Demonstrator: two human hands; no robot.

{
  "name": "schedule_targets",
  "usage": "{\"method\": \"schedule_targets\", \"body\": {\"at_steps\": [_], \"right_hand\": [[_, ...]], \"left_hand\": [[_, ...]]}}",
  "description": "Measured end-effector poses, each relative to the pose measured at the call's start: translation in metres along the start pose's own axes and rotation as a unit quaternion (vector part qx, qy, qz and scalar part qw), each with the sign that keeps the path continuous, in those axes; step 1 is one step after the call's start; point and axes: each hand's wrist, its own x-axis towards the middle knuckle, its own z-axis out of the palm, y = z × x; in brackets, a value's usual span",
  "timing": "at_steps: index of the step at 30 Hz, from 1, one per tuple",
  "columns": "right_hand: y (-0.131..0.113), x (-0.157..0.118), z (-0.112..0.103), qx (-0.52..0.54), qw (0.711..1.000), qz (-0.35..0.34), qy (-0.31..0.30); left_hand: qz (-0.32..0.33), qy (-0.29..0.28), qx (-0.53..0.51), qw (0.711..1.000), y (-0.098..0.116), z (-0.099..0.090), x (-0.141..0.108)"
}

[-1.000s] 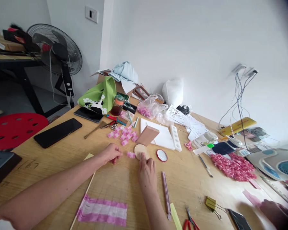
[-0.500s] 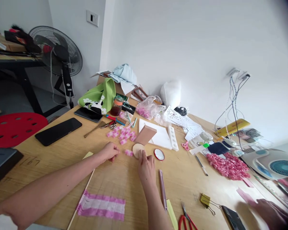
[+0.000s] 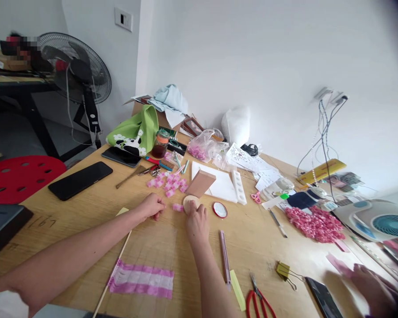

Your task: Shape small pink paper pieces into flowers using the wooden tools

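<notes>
My left hand rests low over the tabletop with its fingers curled together; whatever they may pinch is hidden. My right hand has its fingers bent, fingertips against a round beige disc; anything held under them cannot be made out. Between the hands and the disc lies a small pink-and-white fabric piece. Just beyond, several similar pink pieces form a loose cluster. A brown block stands behind the disc. To its right is a small round red-rimmed dish with white inside.
A pink-and-white strip lies near a thin wooden stick. On the right are a purple cutter, red-handled pliers, a binder clip and a heap of pink ribbon. Another person's hand is at far right.
My right hand has shifted slightly left, its fingertips now farther onto the beige disc. My left hand stays nearly where it was, still curled. The view has tilted a little.
</notes>
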Motion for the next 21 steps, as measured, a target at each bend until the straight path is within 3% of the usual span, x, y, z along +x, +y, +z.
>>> {"method": "schedule_targets", "body": {"at_steps": [10,21], "right_hand": [[0.029,-0.023,-0.013,0.014,0.998,0.035,0.047],[0.008,-0.025,0.001,-0.001,1.000,-0.013,0.019]], "left_hand": [[0.005,-0.010,-0.026,1.000,-0.007,-0.002,-0.001],[0.004,-0.024,-0.056,0.998,-0.008,-0.004,0.002]]}}
